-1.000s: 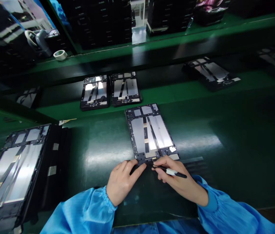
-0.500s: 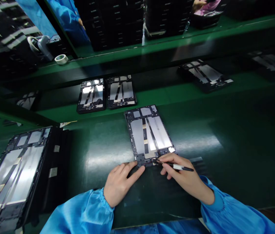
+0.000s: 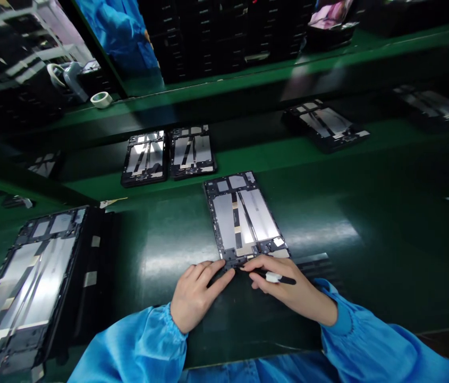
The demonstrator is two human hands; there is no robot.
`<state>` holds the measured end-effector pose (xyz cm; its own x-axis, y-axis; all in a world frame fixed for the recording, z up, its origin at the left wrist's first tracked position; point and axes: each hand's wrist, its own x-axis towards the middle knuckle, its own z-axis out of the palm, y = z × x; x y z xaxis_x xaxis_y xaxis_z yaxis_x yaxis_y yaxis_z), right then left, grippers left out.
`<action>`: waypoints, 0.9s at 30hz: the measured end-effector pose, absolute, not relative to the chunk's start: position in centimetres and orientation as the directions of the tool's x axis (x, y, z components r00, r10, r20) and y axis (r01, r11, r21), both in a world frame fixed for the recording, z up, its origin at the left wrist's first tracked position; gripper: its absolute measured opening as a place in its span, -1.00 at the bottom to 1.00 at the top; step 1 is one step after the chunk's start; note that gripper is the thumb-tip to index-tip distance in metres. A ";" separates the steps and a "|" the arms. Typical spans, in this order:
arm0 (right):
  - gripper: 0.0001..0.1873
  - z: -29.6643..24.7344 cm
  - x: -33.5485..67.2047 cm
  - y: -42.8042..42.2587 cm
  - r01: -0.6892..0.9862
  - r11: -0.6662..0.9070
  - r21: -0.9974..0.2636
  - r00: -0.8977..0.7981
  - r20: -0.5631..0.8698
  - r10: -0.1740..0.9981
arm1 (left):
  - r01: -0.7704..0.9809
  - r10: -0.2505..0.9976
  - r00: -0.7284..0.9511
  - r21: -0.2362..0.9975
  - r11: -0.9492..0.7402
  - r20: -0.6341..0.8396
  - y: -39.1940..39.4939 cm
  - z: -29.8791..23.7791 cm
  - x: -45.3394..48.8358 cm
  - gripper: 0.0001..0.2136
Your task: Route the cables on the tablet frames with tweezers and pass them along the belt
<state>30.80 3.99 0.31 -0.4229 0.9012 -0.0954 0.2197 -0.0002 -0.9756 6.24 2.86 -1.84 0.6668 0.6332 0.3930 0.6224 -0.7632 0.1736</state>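
An opened tablet (image 3: 244, 213), silver plates and dark ribbon cables showing, lies back-up on the green bench in front of me. My left hand (image 3: 197, 295) grips its near left corner, forefinger at the side and thumb along the near edge. Between the fingertips of my right hand (image 3: 284, 284) is a slim black pen-like tool (image 3: 274, 277) with a white band. The tool points left at the tablet's near edge, close to my left thumb. Its tip is partly hidden by my fingers, so contact cannot be made out.
A stack of similar tablets (image 3: 25, 276) stands at the left. Two more tablet piles (image 3: 144, 157) (image 3: 192, 151) lie beyond the work, another tablet pile (image 3: 323, 125) further right. A tape roll (image 3: 101, 99) sits on the green shelf (image 3: 208, 85). A person's blue sleeve (image 3: 116, 26) shows behind.
My right hand has slid left along the tablet's near edge with the tool, closer to my left thumb. My left hand stays at the corner. The view has shifted slightly.
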 end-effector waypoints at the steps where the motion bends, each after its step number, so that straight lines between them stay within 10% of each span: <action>1: -0.82 0.1 30.8 4.0 0.188 -0.057 -0.981 -0.380 -0.126 0.917 | 0.597 0.613 0.685 0.180 -0.782 0.394 2.5 -1.8 6.6 -0.70; 7: -0.62 -0.8 31.6 3.6 -0.001 -0.261 -0.965 -0.209 -0.255 0.944 | 0.519 0.544 0.813 0.165 -0.839 0.207 0.4 -1.8 8.0 -0.71; 19: -0.85 -0.9 31.5 2.9 0.529 0.064 -0.846 -0.303 -0.117 0.946 | 0.554 0.593 0.781 0.222 -0.802 0.195 0.2 -2.0 6.9 -0.73; 27: -0.84 -1.3 30.6 2.8 0.517 0.057 -0.854 -0.332 -0.138 0.933 | 0.552 0.597 0.777 0.237 -0.799 0.202 0.2 -1.9 6.9 -0.74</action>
